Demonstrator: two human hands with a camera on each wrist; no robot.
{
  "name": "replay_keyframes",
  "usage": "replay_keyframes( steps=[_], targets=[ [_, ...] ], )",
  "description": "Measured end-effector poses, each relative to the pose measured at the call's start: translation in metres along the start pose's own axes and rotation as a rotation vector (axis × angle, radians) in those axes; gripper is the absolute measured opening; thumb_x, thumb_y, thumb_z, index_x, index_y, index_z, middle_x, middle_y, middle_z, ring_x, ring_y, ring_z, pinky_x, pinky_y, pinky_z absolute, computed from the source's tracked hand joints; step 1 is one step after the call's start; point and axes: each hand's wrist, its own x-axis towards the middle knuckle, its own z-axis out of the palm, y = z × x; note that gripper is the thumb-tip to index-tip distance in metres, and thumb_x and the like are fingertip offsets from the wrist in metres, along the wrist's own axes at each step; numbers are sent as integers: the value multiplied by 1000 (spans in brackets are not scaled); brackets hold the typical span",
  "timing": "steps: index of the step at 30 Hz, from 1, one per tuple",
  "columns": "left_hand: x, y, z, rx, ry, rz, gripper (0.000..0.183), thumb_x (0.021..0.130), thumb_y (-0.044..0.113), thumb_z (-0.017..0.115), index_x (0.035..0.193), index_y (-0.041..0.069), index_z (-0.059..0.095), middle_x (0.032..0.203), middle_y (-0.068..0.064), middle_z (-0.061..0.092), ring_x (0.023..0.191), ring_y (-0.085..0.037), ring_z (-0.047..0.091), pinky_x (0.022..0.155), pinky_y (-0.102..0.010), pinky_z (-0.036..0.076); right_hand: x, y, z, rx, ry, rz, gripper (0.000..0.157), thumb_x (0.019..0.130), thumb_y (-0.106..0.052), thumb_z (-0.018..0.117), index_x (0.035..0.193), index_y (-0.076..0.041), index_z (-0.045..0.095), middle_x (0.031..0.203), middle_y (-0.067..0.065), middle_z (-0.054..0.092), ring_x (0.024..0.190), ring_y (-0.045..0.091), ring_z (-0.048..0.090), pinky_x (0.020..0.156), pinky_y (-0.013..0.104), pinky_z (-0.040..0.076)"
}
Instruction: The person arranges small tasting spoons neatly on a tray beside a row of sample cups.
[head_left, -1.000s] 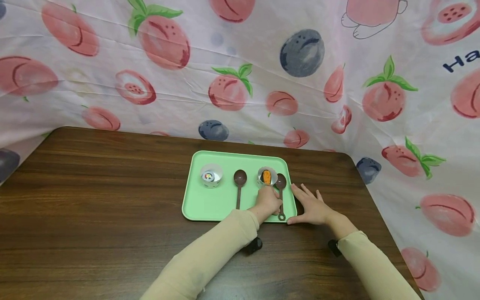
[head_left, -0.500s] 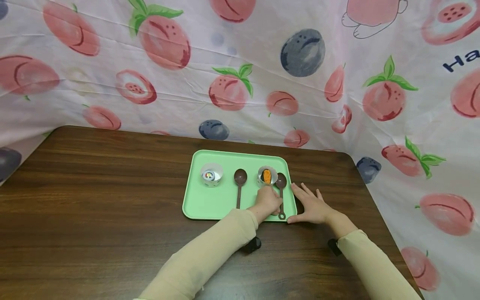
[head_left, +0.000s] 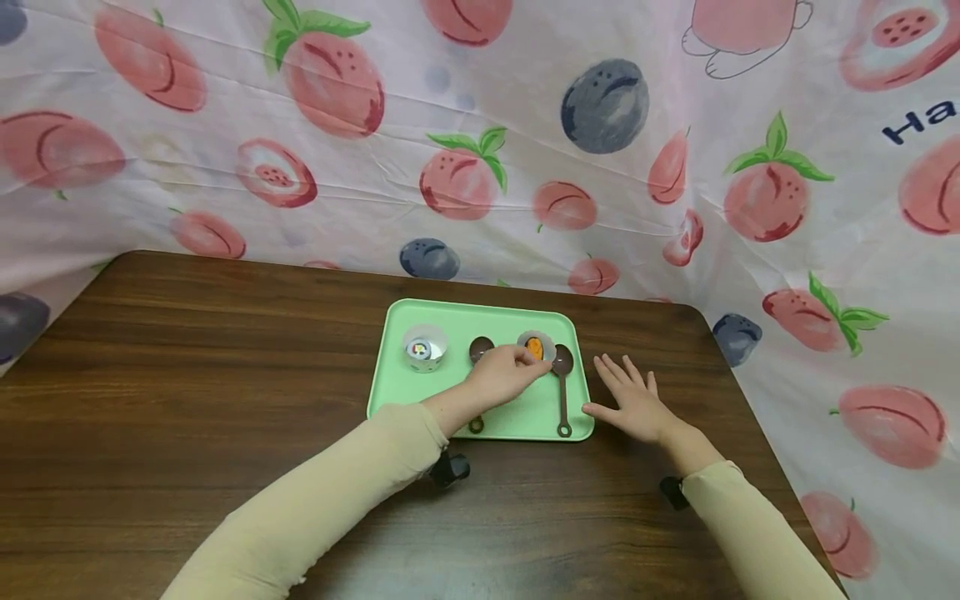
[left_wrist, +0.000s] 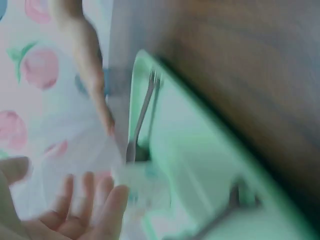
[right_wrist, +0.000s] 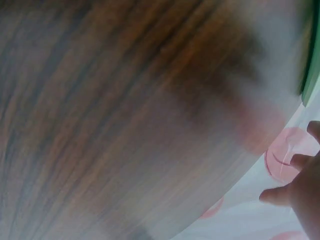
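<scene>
My left hand (head_left: 504, 377) is over the green tray (head_left: 517, 321), its fingertips right at the small clear cup (head_left: 547, 339) on the right. Inside that cup sits an orange-topped sushi piece (head_left: 534, 346). In the left wrist view the thumb and fingers (left_wrist: 112, 210) are spread apart beside the cup (left_wrist: 145, 187), with nothing between them. One brown spoon (head_left: 562, 387) lies right of the cup; another spoon (head_left: 480, 345) is partly hidden under my left hand. Off the tray's right edge, my right hand (head_left: 633, 407) has its fingers spread and holds nothing.
A second clear cup (head_left: 425, 367) with a sushi roll (head_left: 420, 349) stands at the tray's left. The tray lies on a dark wooden table (head_left: 225, 358), near its back edge. A fruit-print cloth (head_left: 337, 183) hangs behind and to the right.
My left hand has opened out from its curled pose near the right cup and moved up and left, covering part of the left spoon. My right hand has shifted slightly right, off the tray's edge.
</scene>
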Motion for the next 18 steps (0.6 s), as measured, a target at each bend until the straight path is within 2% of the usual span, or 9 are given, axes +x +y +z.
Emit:
replay_keyframes(
  steps=[3,9,13,18],
  targets=[
    [-5,-2,-20,76,33,94,41,93,44,52,117,13,61,122,-3,61,114,-21,55,89,-35,49,1,0,-1,0,15,8,84,89,-55,52,150,-8,17,156,17,16,142,44,2,104,76,-3],
    [-14,-15,-53,333,99,277,61,91,50,52,138,13,45,145,-6,42,134,-30,34,109,-49,34,3,-2,-4,2,28,17,84,90,-55,50,151,-8,15,156,19,13,142,46,-1,102,78,-4],
    [-20,-31,-69,467,147,306,71,89,54,53,145,13,36,154,-9,27,142,-34,19,115,-59,16,4,-4,-5,-10,46,32,84,90,-53,50,150,-6,14,156,21,12,141,47,-1,101,79,-3],
    [-27,-54,-87,558,168,270,81,87,57,54,149,14,25,158,-11,13,144,-39,7,112,-67,4,3,-5,-9,-4,54,51,83,91,-48,52,150,-5,13,155,23,10,141,48,-3,99,80,-4]
  ],
)
